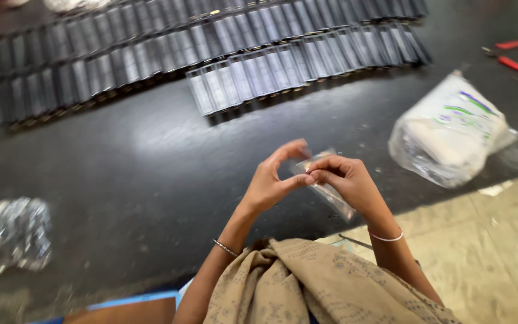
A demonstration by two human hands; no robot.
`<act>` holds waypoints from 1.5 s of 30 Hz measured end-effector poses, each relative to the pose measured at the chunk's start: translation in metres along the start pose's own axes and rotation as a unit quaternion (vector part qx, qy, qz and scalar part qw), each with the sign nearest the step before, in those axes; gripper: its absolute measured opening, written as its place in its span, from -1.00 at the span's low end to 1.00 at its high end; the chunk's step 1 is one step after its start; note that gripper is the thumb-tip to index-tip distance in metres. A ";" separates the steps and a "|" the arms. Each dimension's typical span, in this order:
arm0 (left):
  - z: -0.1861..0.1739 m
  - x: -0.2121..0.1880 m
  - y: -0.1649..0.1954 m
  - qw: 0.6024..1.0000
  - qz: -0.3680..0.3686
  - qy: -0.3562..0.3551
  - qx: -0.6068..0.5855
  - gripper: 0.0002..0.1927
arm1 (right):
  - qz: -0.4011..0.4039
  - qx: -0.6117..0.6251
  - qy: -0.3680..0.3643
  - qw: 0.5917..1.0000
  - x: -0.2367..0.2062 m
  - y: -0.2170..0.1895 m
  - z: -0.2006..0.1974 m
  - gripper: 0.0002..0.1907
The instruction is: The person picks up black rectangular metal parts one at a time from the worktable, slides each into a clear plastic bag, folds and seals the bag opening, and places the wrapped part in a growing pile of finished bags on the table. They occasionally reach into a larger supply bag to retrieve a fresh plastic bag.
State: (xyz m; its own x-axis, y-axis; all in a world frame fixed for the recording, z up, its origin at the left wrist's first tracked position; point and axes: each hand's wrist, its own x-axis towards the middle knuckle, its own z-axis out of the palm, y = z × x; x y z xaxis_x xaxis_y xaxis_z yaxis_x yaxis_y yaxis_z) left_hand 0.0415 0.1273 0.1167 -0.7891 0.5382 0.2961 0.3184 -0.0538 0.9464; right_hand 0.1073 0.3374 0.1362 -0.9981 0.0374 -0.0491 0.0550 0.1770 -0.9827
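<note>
My left hand (273, 180) and my right hand (344, 180) meet over the dark floor, both pinching a small clear plastic pouch (325, 191). The pouch hangs down and to the right between my fingers, and a dark flat item seems to sit inside it. My left thumb and forefinger curve around the pouch's upper corner. A thin bangle sits on each wrist.
Long rows of packed clear pouches (211, 54) lie overlapped across the far floor. A white plastic bag (451, 129) rests to the right, red-handled pliers (514, 60) beyond it. A crumpled shiny heap (8, 235) is at the left. Beige cloth (307, 288) covers my lap.
</note>
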 end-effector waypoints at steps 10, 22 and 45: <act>-0.113 -0.170 0.087 0.948 -0.086 0.302 0.057 -0.94 | -0.128 -0.147 -0.036 0.980 -0.039 -0.090 0.180 -0.90; -0.196 -0.271 0.140 0.899 -0.045 0.387 0.198 -0.78 | -0.196 -0.204 -0.007 0.959 -0.090 -0.135 0.340 -0.95; -0.265 -0.341 0.180 0.906 -0.015 0.332 0.262 -0.92 | -0.254 -0.237 -0.030 0.937 -0.127 -0.197 0.441 -0.97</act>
State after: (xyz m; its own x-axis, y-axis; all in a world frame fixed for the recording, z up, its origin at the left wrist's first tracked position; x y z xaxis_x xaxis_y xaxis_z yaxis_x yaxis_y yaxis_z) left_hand 0.2284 -0.2882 0.2200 -0.8882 -0.1012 0.4481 0.3599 0.4530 0.8156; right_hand 0.2105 -0.1358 0.2572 -0.8982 -0.2229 0.3790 -0.4351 0.5750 -0.6929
